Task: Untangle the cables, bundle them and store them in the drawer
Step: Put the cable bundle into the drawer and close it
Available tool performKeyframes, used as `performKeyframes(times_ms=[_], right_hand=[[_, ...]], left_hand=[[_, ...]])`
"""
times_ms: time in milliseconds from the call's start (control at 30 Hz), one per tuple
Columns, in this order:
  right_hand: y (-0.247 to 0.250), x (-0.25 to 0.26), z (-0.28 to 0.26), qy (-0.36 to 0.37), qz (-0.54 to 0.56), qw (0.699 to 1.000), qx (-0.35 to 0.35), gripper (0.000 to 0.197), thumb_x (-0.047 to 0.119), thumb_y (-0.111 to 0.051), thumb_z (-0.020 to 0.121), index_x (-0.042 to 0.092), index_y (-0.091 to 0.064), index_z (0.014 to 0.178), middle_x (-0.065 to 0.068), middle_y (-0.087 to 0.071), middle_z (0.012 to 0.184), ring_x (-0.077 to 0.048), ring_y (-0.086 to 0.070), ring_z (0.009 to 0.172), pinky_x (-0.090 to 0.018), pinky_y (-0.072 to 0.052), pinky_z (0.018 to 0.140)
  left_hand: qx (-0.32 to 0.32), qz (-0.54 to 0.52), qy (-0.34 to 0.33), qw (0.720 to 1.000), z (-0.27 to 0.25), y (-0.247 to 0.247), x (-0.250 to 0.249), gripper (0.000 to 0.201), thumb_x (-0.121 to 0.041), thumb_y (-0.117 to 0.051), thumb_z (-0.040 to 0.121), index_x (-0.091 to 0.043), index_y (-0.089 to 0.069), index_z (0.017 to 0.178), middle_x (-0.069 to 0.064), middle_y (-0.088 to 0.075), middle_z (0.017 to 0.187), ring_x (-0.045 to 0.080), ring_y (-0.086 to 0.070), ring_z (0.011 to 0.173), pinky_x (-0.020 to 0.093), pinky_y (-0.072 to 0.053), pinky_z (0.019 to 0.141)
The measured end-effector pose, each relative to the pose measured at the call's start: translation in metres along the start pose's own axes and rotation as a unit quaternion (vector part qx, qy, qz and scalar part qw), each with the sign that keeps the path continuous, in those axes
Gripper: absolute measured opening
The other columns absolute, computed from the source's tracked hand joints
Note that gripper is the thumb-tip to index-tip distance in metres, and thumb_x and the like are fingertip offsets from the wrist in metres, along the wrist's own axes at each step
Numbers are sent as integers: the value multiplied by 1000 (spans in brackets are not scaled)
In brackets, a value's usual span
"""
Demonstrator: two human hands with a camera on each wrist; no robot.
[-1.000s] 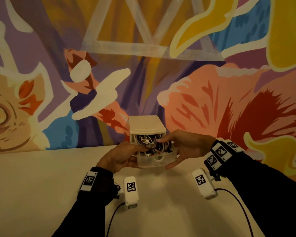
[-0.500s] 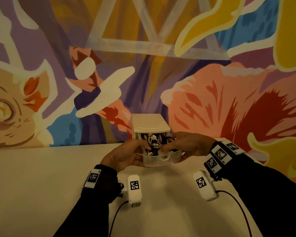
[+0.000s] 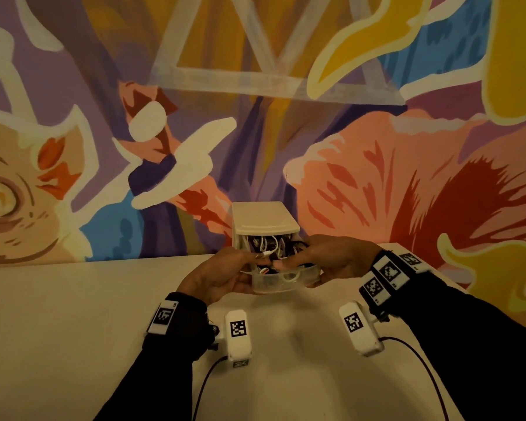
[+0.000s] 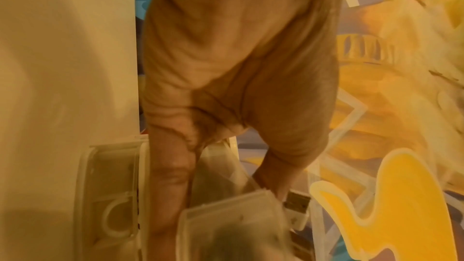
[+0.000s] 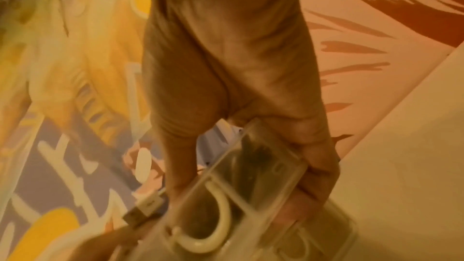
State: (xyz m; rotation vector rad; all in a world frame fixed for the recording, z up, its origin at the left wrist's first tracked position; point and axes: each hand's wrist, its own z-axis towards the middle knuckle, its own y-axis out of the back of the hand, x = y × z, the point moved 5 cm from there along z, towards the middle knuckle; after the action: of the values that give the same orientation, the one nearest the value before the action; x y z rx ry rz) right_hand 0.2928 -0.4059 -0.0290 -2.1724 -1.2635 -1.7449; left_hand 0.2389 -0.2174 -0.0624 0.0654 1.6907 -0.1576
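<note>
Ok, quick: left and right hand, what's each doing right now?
Left hand: grips the left end of the drawer, thumb on the cables.
Right hand: grips the drawer's right end, thumb over the cables.

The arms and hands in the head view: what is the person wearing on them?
Both arms have long dark sleeves. Each wrist carries white blocks printed with black square marker patterns: left wrist, right wrist. A white camera box with the same kind of marker hangs by each wrist, each with a thin dark cable. The left hand and right hand are bare.
</note>
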Motion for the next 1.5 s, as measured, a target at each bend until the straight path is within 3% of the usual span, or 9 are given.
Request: performKeyframes(times_ms=[167,300,533,667,800,867,933,1267,1500], right_hand=[[0,1,6,-35,-4,999,-39,44,27,-89,85,15,-78,126,-2,-77,102,-19,-67,91,-32,-56,79],[-1,-1,6,-21,5,999,-38,44,26,-87,87,21,-75,129,-1,-77,110,-19,-66,95,-31,-56,79],[3,4,-12,9,169,985,42,47,56,-74,94,28,-74,132,-2,-78,128,-26,-73,114,-45,-55,100],[-3,17,-12,16,-49,998,-46,48,65,-78,88,38,-70,127,5,-78,119,-22,-71,115,-48,-61,98],[26,42,-18,161,-212,918,-294,64,66,-82,84,31,-59,132,4,-54,136,-18,-60,121,-38,-55,93],[26,56,-26,301,-251,880,-268,39,53,-85,88,35,-70,118,12,-61,125,-6,-63,111,-31,-57,89],[13,59,-27,344,-329,864,-164,21,42,-85,91,36,-80,110,16,-67,116,-3,-62,108,-18,-50,86],[-11,62,-14,352,-438,815,-141,11,39,-72,100,30,-78,98,16,-70,94,-3,-61,86,-22,-46,72],[9,66,-5,241,-347,868,-261,11,26,-84,90,21,-82,100,12,-77,81,-1,-68,71,-25,-55,70]], left_hand=[[64,-104,-1,992,-6,3,1,47,-13,-71,92,-12,-67,139,17,-75,127,37,-73,110,48,-61,95],[61,-31,-11,998,-5,1,-1,44,-3,-76,92,-11,-70,135,18,-77,127,34,-74,118,44,-63,96],[-15,64,-15,998,3,2,-2,29,-1,-74,91,-9,-77,119,10,-83,109,24,-78,96,34,-64,75],[-19,70,-15,997,5,-1,-2,30,-3,-75,92,-11,-77,121,11,-82,112,24,-79,96,35,-65,76],[-19,59,-10,998,3,2,-1,27,-3,-72,94,-11,-77,119,9,-83,109,22,-79,92,36,-65,77],[-21,56,-10,998,3,3,-1,27,-3,-72,93,-10,-77,118,8,-83,107,21,-79,90,34,-65,74],[-22,56,-12,998,3,2,-2,26,-4,-74,93,-11,-77,117,6,-83,102,21,-79,90,33,-64,72],[-22,51,-16,998,0,0,-3,33,-6,-76,92,-14,-75,124,7,-83,109,22,-81,93,33,-64,73],[-24,49,-9,998,-2,-2,-4,25,-4,-74,94,-11,-76,118,5,-84,102,18,-81,85,32,-65,70]])
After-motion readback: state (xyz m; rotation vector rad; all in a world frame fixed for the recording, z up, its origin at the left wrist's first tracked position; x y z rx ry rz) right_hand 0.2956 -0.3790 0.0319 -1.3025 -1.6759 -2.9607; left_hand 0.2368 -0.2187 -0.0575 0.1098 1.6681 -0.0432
